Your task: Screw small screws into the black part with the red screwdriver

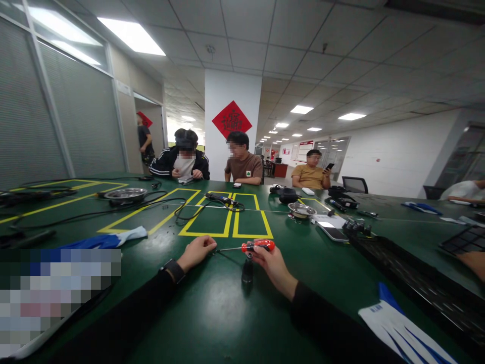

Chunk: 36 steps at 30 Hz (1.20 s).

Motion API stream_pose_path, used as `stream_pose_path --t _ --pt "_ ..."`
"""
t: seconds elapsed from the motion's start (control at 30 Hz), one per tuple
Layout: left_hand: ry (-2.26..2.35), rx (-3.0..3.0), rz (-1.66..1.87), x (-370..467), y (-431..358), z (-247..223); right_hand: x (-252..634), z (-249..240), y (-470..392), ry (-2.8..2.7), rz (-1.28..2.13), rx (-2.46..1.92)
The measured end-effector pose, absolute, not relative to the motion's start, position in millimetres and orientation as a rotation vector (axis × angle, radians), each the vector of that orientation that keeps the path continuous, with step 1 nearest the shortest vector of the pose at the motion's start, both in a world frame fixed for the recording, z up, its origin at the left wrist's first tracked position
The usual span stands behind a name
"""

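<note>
Green tabletop [223,313] lies beneath office ceiling lights [131,35]; right grip [271,260] clasps a screwdriver [258,246], left grip [199,251] unclear.

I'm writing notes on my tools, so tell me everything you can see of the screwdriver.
The screwdriver has a chunky red-and-black handle, apparently plastic or rubber, and a slim, straight, metallic-looking shaft. The right hand grips the handle, holding it roughly level above the green table. The shaft points toward the pinched fingers of the left hand; whether they touch its tip is unclear. The tip's shape is too small to make out.
</note>
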<state>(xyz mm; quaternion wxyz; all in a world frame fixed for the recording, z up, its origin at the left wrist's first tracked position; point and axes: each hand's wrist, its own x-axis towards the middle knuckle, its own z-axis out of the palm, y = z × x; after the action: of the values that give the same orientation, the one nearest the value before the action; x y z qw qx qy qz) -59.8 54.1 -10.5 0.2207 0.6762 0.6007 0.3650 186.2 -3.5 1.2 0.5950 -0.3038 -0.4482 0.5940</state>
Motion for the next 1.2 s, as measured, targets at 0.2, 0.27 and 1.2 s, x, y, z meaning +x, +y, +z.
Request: stream_pose_path --t 0.2,0.27,1.2 --pt "1.651 1.874 1.002 -58 51 -6 187 -1 -1 -1.034 1.363 -0.672" --pt "1.635 1.881 0.998 -56 49 -4 189 -2 0 -1.020 1.360 -0.663" --pt "1.632 2.170 1.556 -12 10 8 229 19 -2 -2.608 -0.026 -0.936"
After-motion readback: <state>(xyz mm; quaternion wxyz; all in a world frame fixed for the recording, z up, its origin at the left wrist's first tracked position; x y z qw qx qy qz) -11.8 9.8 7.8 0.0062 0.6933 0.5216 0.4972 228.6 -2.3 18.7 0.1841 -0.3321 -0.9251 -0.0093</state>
